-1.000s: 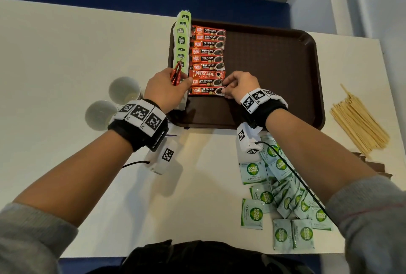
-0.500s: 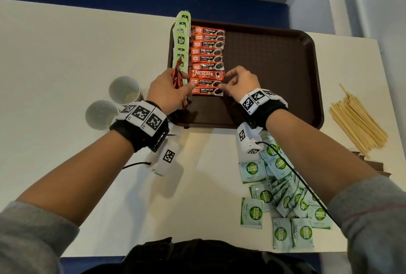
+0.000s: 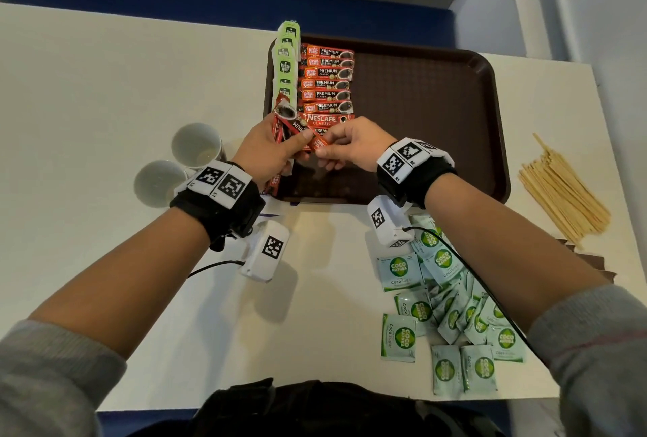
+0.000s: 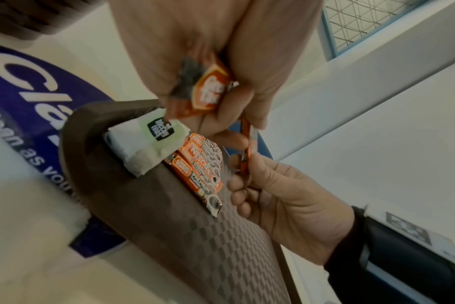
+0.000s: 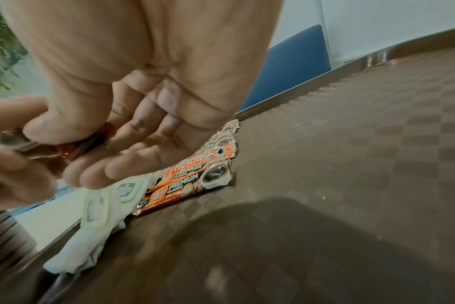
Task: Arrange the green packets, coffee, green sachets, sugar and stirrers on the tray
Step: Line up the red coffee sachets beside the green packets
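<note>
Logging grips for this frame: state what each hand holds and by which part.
Left hand grips a bunch of coffee sticks around their middle. Right hand pinches one coffee stick from that bunch by its end.

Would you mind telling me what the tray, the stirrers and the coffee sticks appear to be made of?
Tray: probably moulded plastic, dark brown, matte, with an embossed checker texture.
Stirrers: likely wood, pale tan, thin flat strips, unfinished.
Coffee sticks: glossy printed film, possibly foil-lined; highlights glint on them.
</note>
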Demonstrator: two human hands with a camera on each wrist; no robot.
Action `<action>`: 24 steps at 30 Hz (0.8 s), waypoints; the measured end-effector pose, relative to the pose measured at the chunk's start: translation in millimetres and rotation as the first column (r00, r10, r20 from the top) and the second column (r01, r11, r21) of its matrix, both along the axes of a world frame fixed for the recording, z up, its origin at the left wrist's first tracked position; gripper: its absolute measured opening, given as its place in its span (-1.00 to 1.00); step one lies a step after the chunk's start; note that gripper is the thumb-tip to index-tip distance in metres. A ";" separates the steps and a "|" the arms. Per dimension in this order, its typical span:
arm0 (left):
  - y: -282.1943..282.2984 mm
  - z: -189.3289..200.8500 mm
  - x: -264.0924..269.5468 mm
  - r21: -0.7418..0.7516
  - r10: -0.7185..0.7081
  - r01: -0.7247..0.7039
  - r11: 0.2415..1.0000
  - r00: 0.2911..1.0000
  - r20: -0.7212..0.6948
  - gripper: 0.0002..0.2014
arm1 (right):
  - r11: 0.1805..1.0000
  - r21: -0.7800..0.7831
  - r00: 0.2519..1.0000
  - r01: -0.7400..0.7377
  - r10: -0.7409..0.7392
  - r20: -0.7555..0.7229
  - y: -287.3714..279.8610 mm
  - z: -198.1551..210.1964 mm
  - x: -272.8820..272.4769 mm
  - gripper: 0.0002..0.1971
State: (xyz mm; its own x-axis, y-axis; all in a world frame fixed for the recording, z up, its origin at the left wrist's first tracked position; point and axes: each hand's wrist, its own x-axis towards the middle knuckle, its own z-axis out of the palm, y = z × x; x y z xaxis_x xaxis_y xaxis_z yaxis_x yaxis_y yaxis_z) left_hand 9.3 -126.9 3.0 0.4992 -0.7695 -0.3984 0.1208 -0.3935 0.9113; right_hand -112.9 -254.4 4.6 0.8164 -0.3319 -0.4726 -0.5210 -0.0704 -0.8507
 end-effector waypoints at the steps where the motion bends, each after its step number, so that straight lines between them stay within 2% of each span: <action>1: 0.1 1.1 0.0 0.002 0.022 -0.022 1.000 1.000 0.006 -0.67 | 1.000 -0.022 1.000 0.004 -0.004 -0.006 -2.1 -0.7 -0.6 -0.93; 4: 0.0 0.6 2.0 0.012 0.119 -0.120 0.993 0.991 0.062 -0.77 | 0.997 -0.073 0.999 -0.020 0.017 -0.043 -10.4 -2.6 -3.9 -0.98; 6: -0.2 -0.8 2.3 0.016 0.142 -0.145 0.989 0.984 0.111 -0.86 | 0.994 -0.106 0.998 -0.026 0.019 -0.066 -14.3 -4.0 -6.5 -0.95; 10: -0.3 -4.3 1.0 0.052 0.139 -0.146 0.988 0.983 0.123 -0.85 | 0.983 -0.179 0.997 0.046 -0.057 -0.056 -16.2 -4.8 -9.2 -0.81; 13: -0.9 -6.6 0.4 0.086 0.105 -0.120 0.989 0.982 0.157 -0.85 | 0.969 -0.240 0.998 0.055 -0.062 -0.022 -16.0 -2.4 -9.8 -0.83; 18: -3.9 0.5 -5.2 0.118 -0.041 0.011 0.993 0.967 0.253 -0.89 | 0.946 -0.318 0.997 -0.061 0.045 -0.057 -12.2 2.4 1.2 -0.72; 20: -5.5 1.3 -6.7 0.107 -0.044 0.015 0.994 0.961 0.272 -0.88 | 0.936 -0.343 0.997 -0.076 0.063 -0.049 -10.5 2.5 5.4 -0.74; 22: -5.1 -0.1 -6.7 0.102 -0.026 0.001 0.995 0.969 0.246 -0.87 | 0.945 -0.328 1.000 -0.016 0.013 -0.012 -11.6 1.7 6.4 -0.78; 24: -3.5 -2.9 -6.6 0.125 -0.046 0.018 0.992 0.974 0.223 -0.76 | 0.969 -0.231 0.996 0.083 -0.075 0.044 -12.3 2.8 5.0 -0.79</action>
State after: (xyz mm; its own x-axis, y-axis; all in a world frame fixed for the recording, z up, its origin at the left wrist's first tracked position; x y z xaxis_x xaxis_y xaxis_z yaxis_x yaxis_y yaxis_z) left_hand 2.7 -130.4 0.1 0.5626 -0.7392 -0.3701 -0.0958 -0.5030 0.8590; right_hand -107.9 -266.7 7.4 0.7978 -0.4931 -0.3468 -0.5032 -0.2278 -0.8336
